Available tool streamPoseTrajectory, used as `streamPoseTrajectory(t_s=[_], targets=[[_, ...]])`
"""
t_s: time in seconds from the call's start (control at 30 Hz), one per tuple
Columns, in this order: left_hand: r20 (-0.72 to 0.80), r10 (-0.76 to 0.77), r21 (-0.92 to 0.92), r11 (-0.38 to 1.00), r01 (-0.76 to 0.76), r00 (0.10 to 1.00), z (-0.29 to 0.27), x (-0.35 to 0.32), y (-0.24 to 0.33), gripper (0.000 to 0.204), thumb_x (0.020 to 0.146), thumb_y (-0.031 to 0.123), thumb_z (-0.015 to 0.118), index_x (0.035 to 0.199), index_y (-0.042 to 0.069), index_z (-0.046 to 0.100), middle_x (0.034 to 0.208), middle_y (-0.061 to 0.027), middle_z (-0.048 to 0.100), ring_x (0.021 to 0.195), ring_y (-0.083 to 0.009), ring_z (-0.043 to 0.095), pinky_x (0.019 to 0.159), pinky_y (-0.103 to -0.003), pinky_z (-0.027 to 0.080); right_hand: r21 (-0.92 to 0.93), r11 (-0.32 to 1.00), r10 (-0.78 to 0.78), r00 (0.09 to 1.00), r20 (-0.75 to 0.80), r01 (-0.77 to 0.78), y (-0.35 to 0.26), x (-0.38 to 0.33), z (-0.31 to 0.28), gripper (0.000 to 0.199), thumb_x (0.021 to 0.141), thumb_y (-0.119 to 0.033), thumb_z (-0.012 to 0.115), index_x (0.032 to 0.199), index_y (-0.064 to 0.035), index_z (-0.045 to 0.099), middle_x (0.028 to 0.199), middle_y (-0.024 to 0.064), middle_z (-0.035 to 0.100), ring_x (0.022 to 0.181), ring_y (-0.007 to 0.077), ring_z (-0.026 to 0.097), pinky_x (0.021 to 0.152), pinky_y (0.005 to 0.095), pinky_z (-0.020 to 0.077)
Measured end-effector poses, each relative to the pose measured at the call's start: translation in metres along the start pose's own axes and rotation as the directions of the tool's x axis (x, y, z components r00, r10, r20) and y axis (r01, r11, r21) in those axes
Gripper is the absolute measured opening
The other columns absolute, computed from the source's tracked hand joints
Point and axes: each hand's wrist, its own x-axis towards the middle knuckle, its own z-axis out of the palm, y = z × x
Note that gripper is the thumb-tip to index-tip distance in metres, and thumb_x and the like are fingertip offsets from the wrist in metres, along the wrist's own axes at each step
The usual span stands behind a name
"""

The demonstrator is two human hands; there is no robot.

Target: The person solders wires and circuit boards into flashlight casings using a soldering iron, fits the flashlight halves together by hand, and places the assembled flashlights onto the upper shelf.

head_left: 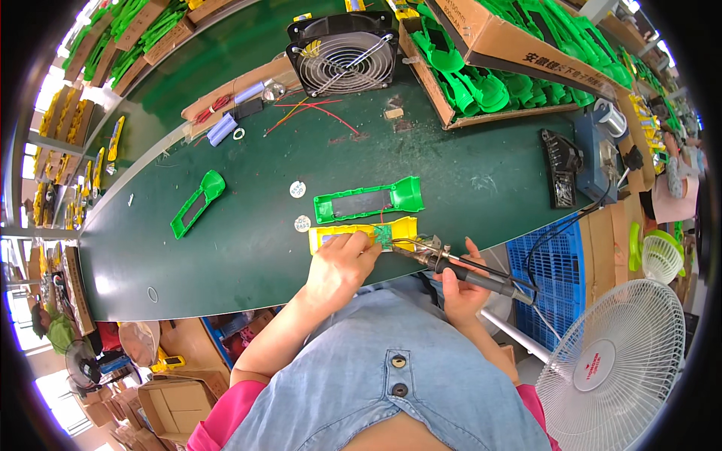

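Observation:
My right hand (462, 289) grips a black soldering iron (474, 276), which has a thin metal tube along it and a cable at its rear. The iron's tip end reaches a small green circuit board (383, 237) over a yellow plastic housing half (406, 228). My left hand (342, 263) is closed at that housing, fingertips beside the board; whatever they pinch is hidden. Just beyond lies a green housing half (408, 197) with a dark strip inside, and a thin red wire runs between it and the board. Two round pale stickers (298, 189) lie to the left.
A green housing piece (197, 204) lies further left. At the back are a metal-grilled fan (344, 64), purple cylindrical cells (222, 130), red wires (331, 110) and a carton (519, 56) of green housings. A blue soldering station (596, 161) with a solder spool (610, 119) stands right.

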Motion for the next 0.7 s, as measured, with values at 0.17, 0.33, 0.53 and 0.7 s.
streamPoseTrajectory(t_s=[0.17, 0.33, 0.53, 0.7], targets=[[0.012, -0.007, -0.023, 1.0, 0.007, 1.0, -0.001, 0.001, -0.001, 0.022, 0.061, 0.006, 0.059, 0.083, 0.005, 0.063, 0.075, -0.0041, 0.049, 0.065, -0.0183, 0.053, 0.055, -0.03, 0.045, -0.037, 0.999, -0.031, 0.999, -0.021, 0.03, 0.006, 0.0, 0.002, 0.027, 0.076, -0.003, 0.06, 0.098, 0.0062, 0.049, 0.102, 0.0184, 0.05, 0.094, 0.0258, 0.058, 0.06, 0.0256, 0.0574], [0.013, -0.008, -0.03, 1.0, 0.008, 1.0, -0.002, 0.002, -0.001, 0.022, 0.061, 0.006, 0.06, 0.082, 0.004, 0.064, 0.074, -0.0046, 0.049, 0.064, -0.0185, 0.053, 0.055, -0.03, 0.045, -0.091, 0.992, -0.083, 0.994, 0.074, 0.09, 0.001, 0.005, 0.001, 0.028, 0.076, -0.005, 0.061, 0.098, 0.0054, 0.049, 0.104, 0.0192, 0.051, 0.081, 0.0217, 0.062, 0.063, 0.0267, 0.0561], [0.017, -0.001, -0.034, 0.999, 0.001, 1.0, -0.002, 0.003, -0.001, 0.019, 0.061, 0.006, 0.058, 0.08, 0.004, 0.062, 0.074, -0.006, 0.047, 0.065, -0.0192, 0.052, 0.056, -0.031, 0.045, 0.22, 0.954, 0.229, 0.969, -0.092, -0.204, -0.017, 0.003, 0.011, 0.023, 0.075, 0.003, 0.06, 0.097, 0.0054, 0.053, 0.106, 0.0174, 0.05, 0.09, 0.0249, 0.059, 0.072, 0.0302, 0.0556], [0.009, -0.01, -0.008, 1.0, 0.01, 1.0, 0.001, 0.004, -0.002, 0.018, 0.061, 0.005, 0.061, 0.079, 0.006, 0.062, 0.072, -0.0046, 0.048, 0.064, -0.0185, 0.053, 0.054, -0.03, 0.045, 0.315, 0.935, 0.215, 0.967, -0.135, -0.164, -0.014, 0.013, 0.002, 0.023, 0.077, 0.004, 0.056, 0.099, 0.0069, 0.048, 0.129, 0.025, 0.032, 0.085, 0.0233, 0.062, 0.064, 0.0271, 0.0574]])
